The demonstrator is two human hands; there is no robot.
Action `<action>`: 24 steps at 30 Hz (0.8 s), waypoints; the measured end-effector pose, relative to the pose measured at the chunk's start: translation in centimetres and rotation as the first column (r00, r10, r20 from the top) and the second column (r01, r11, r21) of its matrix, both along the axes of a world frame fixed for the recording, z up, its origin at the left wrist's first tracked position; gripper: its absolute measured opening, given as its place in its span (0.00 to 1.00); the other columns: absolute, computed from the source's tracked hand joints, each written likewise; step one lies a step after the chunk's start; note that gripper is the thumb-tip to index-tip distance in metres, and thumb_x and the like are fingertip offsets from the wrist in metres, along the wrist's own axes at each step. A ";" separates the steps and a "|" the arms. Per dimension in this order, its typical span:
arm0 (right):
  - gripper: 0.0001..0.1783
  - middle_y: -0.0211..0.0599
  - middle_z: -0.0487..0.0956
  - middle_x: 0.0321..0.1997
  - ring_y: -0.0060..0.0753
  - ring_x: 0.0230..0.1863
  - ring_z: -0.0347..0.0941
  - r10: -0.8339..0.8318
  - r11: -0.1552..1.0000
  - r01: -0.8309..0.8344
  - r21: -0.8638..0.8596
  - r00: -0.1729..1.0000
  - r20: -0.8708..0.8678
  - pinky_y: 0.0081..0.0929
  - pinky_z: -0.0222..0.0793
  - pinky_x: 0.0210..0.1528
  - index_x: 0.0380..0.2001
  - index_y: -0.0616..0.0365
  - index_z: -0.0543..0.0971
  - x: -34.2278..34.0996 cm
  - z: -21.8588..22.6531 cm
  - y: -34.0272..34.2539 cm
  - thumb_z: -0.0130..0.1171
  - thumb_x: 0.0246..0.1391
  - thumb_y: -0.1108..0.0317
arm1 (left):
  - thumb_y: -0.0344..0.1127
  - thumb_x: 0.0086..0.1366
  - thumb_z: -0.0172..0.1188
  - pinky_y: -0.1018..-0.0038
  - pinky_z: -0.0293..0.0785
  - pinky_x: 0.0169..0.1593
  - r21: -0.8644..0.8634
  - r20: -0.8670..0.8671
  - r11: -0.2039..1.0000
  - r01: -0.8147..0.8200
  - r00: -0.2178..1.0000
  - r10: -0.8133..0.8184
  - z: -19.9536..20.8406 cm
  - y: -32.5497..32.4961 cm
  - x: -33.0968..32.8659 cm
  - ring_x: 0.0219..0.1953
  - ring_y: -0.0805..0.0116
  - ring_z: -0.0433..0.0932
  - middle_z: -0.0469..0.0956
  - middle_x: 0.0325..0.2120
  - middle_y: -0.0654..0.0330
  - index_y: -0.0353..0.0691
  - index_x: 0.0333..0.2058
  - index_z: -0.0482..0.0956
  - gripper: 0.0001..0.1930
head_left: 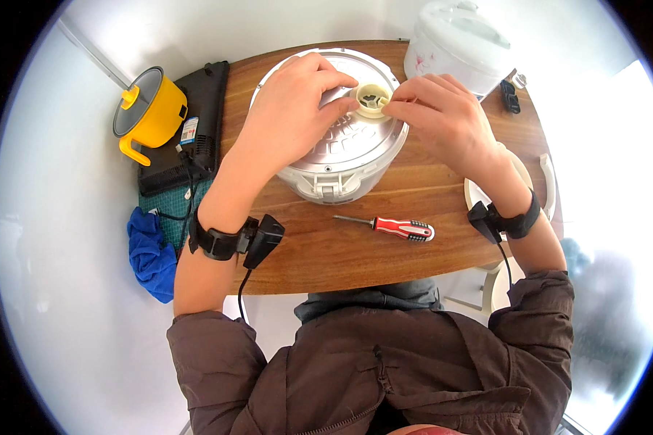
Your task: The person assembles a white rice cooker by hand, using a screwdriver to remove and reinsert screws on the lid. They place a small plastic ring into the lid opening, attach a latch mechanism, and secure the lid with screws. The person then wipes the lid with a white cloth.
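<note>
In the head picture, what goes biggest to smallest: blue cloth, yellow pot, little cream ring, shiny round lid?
1. Shiny round lid, though partly covered by the left hand
2. Yellow pot
3. Blue cloth, bunched up
4. Cream ring

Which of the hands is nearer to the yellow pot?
Left. The left hand is right of the yellow pot, at the left side of the cream ring; the right hand is farther right, at the ring's right side.

I can't make out the small parts (pixel 371 100) inside the cream ring (pixel 371 114); the left grip (pixel 295 105) covers some of the silver lid (pixel 355 145), and the lower edge cuts off the jacket (pixel 413 348).
</note>
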State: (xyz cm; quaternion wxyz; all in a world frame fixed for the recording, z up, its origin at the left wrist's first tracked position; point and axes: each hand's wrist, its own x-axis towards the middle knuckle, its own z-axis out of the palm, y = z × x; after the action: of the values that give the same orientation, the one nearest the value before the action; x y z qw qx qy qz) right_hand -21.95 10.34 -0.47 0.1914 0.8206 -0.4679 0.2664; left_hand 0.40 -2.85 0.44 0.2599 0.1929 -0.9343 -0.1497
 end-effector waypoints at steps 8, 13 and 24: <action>0.16 0.29 0.82 0.41 0.37 0.42 0.79 -0.071 0.996 0.077 -0.035 0.986 0.152 0.34 0.74 0.50 0.40 0.55 0.84 0.2 0.2 -0.1 0.65 0.46 0.80 | 0.42 0.62 0.70 0.63 0.75 0.49 0.023 -0.089 0.999 0.030 0.996 -0.028 -0.4 -0.4 -0.5 0.44 0.57 0.78 0.79 0.38 0.56 0.42 0.45 0.88 0.15; 0.16 0.30 0.83 0.44 0.38 0.47 0.78 -0.106 0.994 0.108 -0.011 0.988 0.116 0.37 0.72 0.56 0.38 0.55 0.84 -0.1 -0.2 0.2 0.62 0.46 0.83 | 0.39 0.63 0.70 0.66 0.73 0.55 0.039 0.044 0.999 0.017 0.999 -0.019 0.3 -0.1 -0.5 0.50 0.58 0.77 0.78 0.45 0.58 0.41 0.48 0.85 0.16; 0.14 0.31 0.83 0.44 0.39 0.49 0.78 -0.195 0.978 0.205 -0.040 0.965 0.175 0.38 0.70 0.59 0.40 0.54 0.85 -0.8 -0.4 1.8 0.62 0.51 0.81 | 0.41 0.65 0.69 0.66 0.73 0.55 0.139 -0.024 0.990 0.002 1.000 0.001 0.2 0.2 -0.7 0.50 0.57 0.78 0.78 0.46 0.58 0.41 0.50 0.85 0.18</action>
State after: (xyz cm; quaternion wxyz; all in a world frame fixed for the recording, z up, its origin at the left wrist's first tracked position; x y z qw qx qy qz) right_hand -22.80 12.14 -0.90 0.2004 0.7376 -0.5550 0.3283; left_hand -0.32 -2.63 0.60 0.2568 0.2087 -0.9184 -0.2169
